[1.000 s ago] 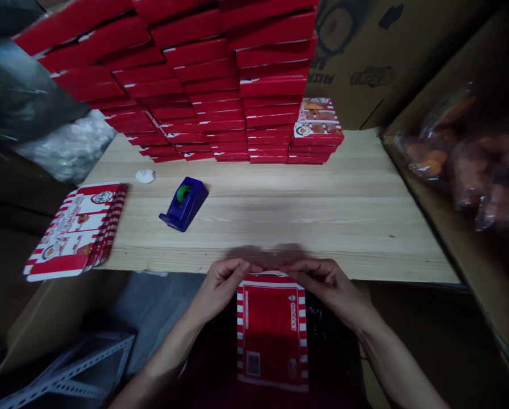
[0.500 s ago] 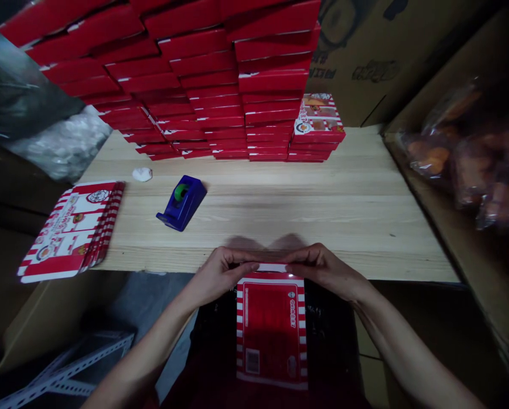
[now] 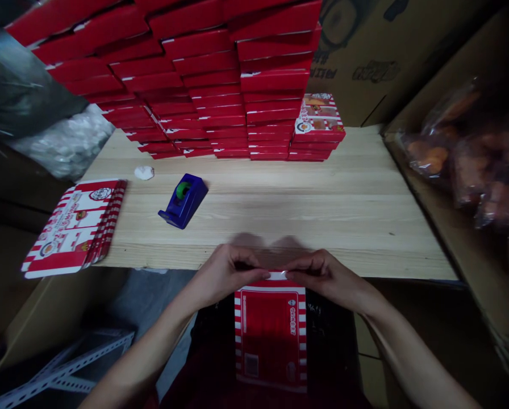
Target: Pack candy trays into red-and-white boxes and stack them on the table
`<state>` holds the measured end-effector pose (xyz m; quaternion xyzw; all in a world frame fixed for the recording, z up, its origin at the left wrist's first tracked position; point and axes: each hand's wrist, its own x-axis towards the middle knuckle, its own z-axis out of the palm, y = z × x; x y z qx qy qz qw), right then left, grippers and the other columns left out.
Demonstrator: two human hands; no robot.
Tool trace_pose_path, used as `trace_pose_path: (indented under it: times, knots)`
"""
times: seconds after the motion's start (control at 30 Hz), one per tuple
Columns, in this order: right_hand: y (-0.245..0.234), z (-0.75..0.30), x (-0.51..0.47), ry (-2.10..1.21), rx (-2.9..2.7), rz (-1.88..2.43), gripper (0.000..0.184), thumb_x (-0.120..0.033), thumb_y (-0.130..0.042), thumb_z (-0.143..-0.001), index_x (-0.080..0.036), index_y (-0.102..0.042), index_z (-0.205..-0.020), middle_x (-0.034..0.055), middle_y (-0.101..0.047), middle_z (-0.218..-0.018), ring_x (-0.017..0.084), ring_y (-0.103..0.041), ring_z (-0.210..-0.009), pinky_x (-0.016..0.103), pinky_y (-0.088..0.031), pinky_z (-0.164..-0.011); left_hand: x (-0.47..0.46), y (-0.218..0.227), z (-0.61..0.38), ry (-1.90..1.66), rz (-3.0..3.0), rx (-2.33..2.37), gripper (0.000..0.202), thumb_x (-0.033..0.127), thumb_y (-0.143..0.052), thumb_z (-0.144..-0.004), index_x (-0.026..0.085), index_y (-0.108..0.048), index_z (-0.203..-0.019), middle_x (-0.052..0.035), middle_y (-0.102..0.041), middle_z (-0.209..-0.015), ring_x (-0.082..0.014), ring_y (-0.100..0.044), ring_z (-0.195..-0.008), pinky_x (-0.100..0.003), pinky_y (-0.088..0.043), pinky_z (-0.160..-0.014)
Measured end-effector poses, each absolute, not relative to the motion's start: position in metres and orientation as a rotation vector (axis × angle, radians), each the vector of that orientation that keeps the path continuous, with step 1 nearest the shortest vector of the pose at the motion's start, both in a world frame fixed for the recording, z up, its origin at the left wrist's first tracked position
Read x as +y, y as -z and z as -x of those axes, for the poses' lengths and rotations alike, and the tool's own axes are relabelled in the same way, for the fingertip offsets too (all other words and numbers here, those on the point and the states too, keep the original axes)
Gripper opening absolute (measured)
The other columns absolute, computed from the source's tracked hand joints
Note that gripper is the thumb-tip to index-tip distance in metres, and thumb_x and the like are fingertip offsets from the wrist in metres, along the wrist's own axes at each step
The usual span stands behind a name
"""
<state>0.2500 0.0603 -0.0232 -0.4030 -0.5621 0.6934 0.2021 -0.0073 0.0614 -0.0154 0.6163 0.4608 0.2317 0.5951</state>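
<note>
A flat red-and-white printed carton (image 3: 271,341) hangs in front of me at the table's front edge, its barcode side facing up. My left hand (image 3: 226,276) pinches the left part of its white top edge between thumb and fingers. My right hand (image 3: 331,279) pinches the same edge further right, thumb tips close together. A small shiny spot, perhaps clear tape, shows at the edge beside the right thumb. Whether the carton rests on my lap is hard to tell.
On the wooden table (image 3: 322,210) stand a blue tape dispenser (image 3: 185,201) with a green core and a crumpled white scrap (image 3: 144,172). Flat cartons (image 3: 73,227) are stacked at left. A wall of red boxes (image 3: 212,85) rises behind. Bagged food (image 3: 433,156) fills a cardboard box at right.
Both hands have slid closer together along the carton's top edge, narrowing the white strip between the thumbs. The top edge sits slightly lower in view.
</note>
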Motion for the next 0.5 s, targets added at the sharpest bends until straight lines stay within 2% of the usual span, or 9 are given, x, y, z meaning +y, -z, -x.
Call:
trace_pose_path:
  times: [0.17,0.37,0.5]
  knots:
    - [0.019,-0.246,0.067,-1.900,-1.632,1.042,0.025,-0.036,-0.066,-0.096,-0.038,-0.078,-0.119,-0.0022,-0.082,-0.115,0.023,-0.074,-0.109,0.043,-0.056,-0.100,0.068,0.009,-0.004,-0.527,-1.449,0.987,0.016,0.033,-0.073,-0.091,0.018,-0.080,-0.092,-0.0052,-0.078,-0.086,-0.0168,-0.067,-0.077,-0.026,-0.051,-0.068]
    - [0.026,-0.242,0.048,-1.786,-1.498,1.137,0.025,-0.041,-0.067,-0.097,-0.038,-0.078,-0.119,-0.0003,-0.082,-0.111,0.024,-0.075,-0.104,0.048,-0.056,-0.102,0.059,0.012,-0.001,-0.524,-1.473,1.097,0.023,0.036,-0.072,-0.092,0.017,-0.075,-0.079,-0.0021,-0.072,-0.073,-0.0141,-0.062,-0.068,-0.023,-0.045,-0.061]
    - [0.021,-0.246,0.037,-1.759,-1.580,1.126,0.031,-0.042,-0.057,-0.103,-0.040,-0.071,-0.131,-0.0003,-0.080,-0.120,0.024,-0.072,-0.115,0.045,-0.055,-0.106,0.059,0.001,0.002,-0.472,-1.502,1.058,0.020,0.035,-0.073,-0.092,0.018,-0.078,-0.085,-0.0039,-0.077,-0.080,-0.0155,-0.067,-0.074,-0.025,-0.049,-0.069]
